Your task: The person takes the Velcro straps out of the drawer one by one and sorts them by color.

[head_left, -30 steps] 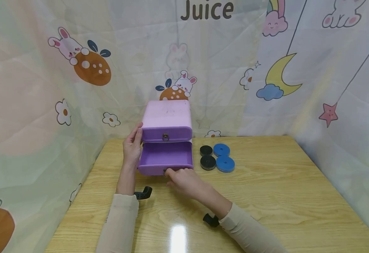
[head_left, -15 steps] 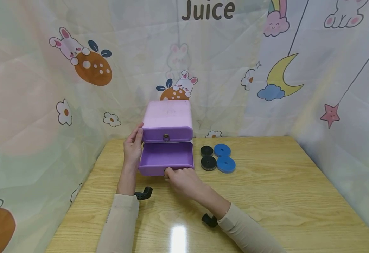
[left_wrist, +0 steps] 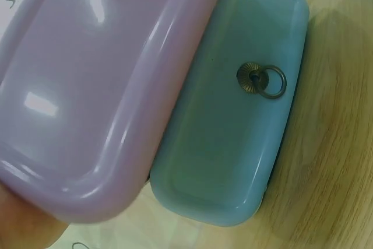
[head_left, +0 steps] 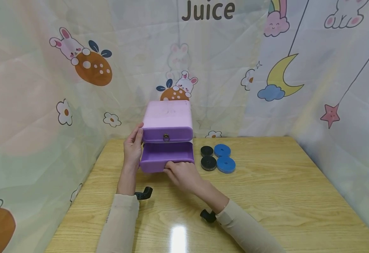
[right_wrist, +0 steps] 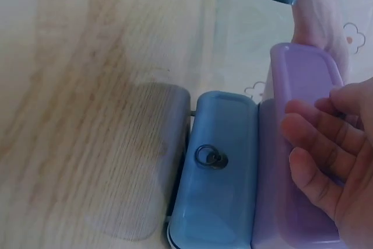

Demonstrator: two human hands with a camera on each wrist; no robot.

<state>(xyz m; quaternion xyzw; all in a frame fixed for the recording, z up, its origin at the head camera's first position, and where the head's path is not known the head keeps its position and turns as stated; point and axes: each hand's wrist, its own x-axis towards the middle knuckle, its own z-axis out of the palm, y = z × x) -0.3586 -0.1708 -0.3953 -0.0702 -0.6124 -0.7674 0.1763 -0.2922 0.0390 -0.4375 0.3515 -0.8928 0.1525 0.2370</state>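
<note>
A pink mini chest of drawers [head_left: 168, 114] stands on the table against the backdrop. Its top drawer [head_left: 149, 135] is closed and has a ring pull. Below it, a purple drawer [head_left: 152, 166] sticks out partway. My left hand [head_left: 133, 147] grips the chest's left side, its thumb by the front edge of the top drawer. My right hand [head_left: 184, 174] presses on the front of the pulled-out drawer, covering its middle and right part; its fingers look loosely bent in the right wrist view. Lower down, a blue drawer [right_wrist: 221, 202] with a brass ring pull [left_wrist: 274, 83] is closed.
Just right of the chest lie two black flat rolls [head_left: 208, 163] and two blue flat rolls [head_left: 226, 164], bunched together. Black camera mounts [head_left: 144, 193] jut from both wrists. A printed cloth backdrop [head_left: 216, 77] rises behind the wooden table [head_left: 266, 196] and along its sides.
The purple drawer has slid a little way back into the chest, and my right hand has moved forward with it. My left hand keeps its place on the chest's side.
</note>
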